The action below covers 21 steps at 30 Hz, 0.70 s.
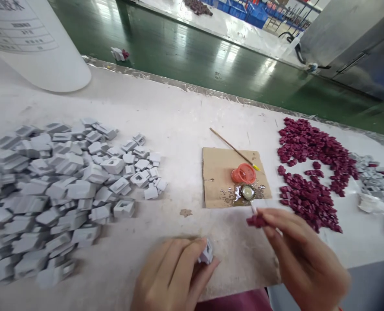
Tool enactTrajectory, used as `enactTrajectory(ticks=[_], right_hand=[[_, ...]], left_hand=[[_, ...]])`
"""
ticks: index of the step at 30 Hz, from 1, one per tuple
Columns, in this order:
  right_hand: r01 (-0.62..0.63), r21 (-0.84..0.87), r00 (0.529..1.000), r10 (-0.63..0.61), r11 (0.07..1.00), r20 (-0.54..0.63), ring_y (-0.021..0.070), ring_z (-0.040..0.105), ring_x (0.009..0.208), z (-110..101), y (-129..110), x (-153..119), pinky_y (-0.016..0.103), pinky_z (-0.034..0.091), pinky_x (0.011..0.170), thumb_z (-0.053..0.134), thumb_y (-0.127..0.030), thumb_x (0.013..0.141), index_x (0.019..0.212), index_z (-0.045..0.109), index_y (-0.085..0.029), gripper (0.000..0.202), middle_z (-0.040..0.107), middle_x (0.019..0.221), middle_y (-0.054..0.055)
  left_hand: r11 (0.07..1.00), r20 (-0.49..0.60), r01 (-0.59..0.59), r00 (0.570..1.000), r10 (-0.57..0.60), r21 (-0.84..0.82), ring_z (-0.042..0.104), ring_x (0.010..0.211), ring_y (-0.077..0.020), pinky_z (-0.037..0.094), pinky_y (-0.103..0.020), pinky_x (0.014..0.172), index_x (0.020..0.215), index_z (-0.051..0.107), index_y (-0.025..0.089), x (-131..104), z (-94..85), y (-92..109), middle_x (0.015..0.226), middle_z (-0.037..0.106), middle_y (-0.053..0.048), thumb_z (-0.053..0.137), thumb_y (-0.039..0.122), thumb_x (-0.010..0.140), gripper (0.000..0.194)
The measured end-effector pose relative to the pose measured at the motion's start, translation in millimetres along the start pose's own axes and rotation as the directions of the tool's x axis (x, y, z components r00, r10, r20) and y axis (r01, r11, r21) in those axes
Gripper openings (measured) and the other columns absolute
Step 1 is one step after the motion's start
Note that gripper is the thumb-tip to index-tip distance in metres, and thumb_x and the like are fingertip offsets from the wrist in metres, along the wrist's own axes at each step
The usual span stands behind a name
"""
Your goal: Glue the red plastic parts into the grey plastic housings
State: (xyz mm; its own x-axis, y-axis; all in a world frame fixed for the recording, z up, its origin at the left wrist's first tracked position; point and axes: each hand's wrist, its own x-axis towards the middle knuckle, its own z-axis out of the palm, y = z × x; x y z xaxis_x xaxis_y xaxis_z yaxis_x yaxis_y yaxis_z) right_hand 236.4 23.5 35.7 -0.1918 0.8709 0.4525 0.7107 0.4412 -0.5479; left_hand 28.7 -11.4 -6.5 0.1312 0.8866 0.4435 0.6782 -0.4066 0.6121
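The left hand point(177, 274) grips a grey part point(206, 252) between thumb and fingers, its hollow side showing. To the right of it, the right hand point(303, 255) pinches a maroon part point(255, 220) at the fingertips; a thin pale tip stands out from that part toward the cardboard.

Just beyond the right hand's fingertips, on the tabletop point(179, 116), lies the piece of cardboard point(216, 190), wet with clear liquid around a small round dish point(247, 192). Touching or very near the dish, on its far side, is a red cup point(243, 173). A thin brown stick point(229, 144) with a yellow end lies across the cardboard's far edge.

Left of the left hand spreads a large heap of grey parts point(71, 185). Beyond and to the right of the right hand are the piled maroon parts point(311, 196), with a smaller grey and maroon pile point(371, 175) at their right side.

Farther from both hands, a white container point(42, 56) stands at the far left, and a green belt point(185, 56) runs past the tabletop's far edge, carrying a grey-and-maroon piece point(119, 54).
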Motion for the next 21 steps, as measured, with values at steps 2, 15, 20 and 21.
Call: enactTrajectory(ticks=[2,15,20,21], right_hand=[[-0.089,0.164,0.996,0.084,0.983,0.038,0.0117,0.065,0.092,9,-15,-10,0.019,0.057,0.078,0.058,-0.003,0.086,0.104,0.063,-0.020,0.025,0.067,0.098,0.003],[-0.179,0.333,0.978,0.131,0.926,0.160,0.0084,0.066,0.089,39,-26,-24,0.013,0.056,0.080,0.062,-0.008,0.085,0.099,0.065,-0.022,0.019,0.068,0.094,0.000],[-0.108,0.306,0.977,0.044,0.946,0.207,0.0096,0.065,0.091,35,-28,-22,0.013,0.055,0.082,0.060,-0.003,0.084,0.101,0.064,-0.017,0.022,0.066,0.097,0.004],[-0.100,0.309,0.973,0.028,0.946,0.228,0.0098,0.065,0.092,34,-29,-20,0.013,0.055,0.082,0.060,-0.002,0.084,0.101,0.064,-0.016,0.022,0.065,0.097,0.004]], left_hand=[[1.000,0.005,0.014,1.000,-0.014,-0.020,0.064,0.074,-0.0157,0.050,-0.026,0.072,0.096,0.064,0.014,0,-0.3,0,0.080,0.069,-0.003,0.071,0.017,0.082,0.016],[0.998,0.015,0.020,1.000,-0.019,-0.063,0.063,0.076,-0.0149,0.049,-0.026,0.073,0.099,0.063,0.013,0,-1.9,1,0.083,0.069,-0.004,0.068,0.015,0.084,0.016],[0.999,0.023,-0.011,1.000,0.012,-0.031,0.065,0.077,-0.0148,0.051,-0.026,0.074,0.099,0.063,0.012,0,-3.1,0,0.084,0.071,-0.005,0.063,0.015,0.088,0.011],[1.000,0.027,-0.018,0.999,0.019,-0.026,0.065,0.077,-0.0146,0.051,-0.025,0.074,0.100,0.063,0.012,-1,-3.9,-1,0.085,0.072,-0.005,0.062,0.015,0.089,0.011]])
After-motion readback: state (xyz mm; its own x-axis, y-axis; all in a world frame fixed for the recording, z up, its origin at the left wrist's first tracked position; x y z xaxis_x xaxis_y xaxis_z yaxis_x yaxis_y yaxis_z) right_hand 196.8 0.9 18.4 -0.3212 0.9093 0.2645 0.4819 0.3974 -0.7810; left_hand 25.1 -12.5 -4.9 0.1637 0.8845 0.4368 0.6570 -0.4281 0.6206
